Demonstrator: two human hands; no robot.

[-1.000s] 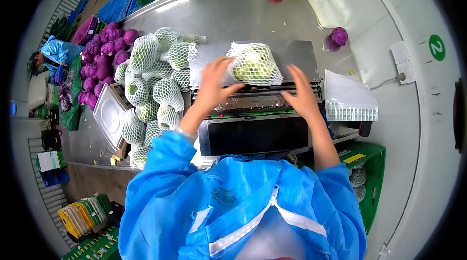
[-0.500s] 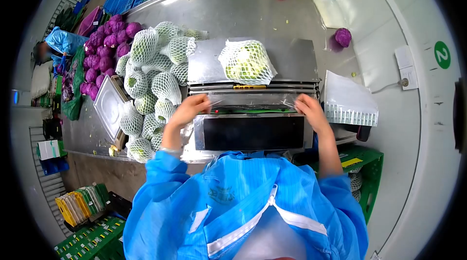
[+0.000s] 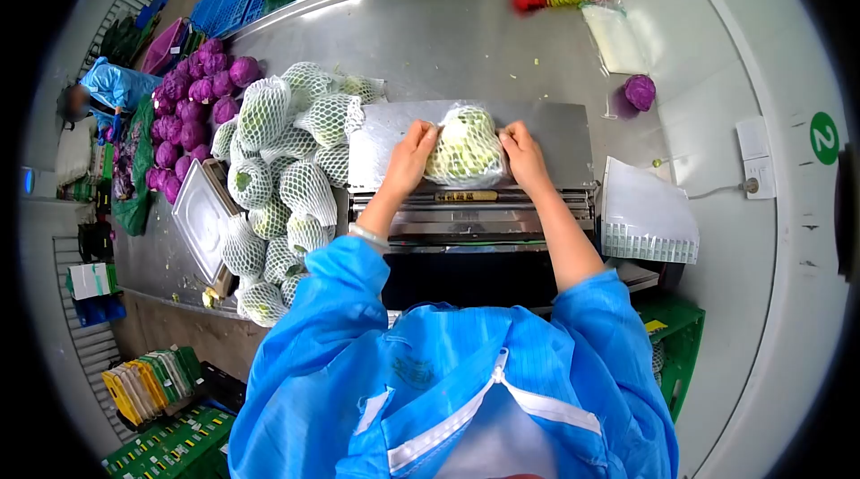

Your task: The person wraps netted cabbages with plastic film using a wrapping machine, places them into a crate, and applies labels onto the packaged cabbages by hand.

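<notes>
Your left hand (image 3: 410, 155) and right hand (image 3: 525, 157) pinched clear film (image 3: 465, 179) between narrowed fingers, beside the netted vegetable (image 3: 465, 146). It sat on the metal plate (image 3: 557, 141).

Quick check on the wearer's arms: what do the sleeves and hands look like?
Loose blue sleeves. The left hand and right hand are ungloved; a pale band circles the left wrist.

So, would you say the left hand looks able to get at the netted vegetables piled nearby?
Probably yes: the netted pile lies close by with nothing visible between, though the left hand is at the wrapped vegetable and would likely have to leave it.
</notes>
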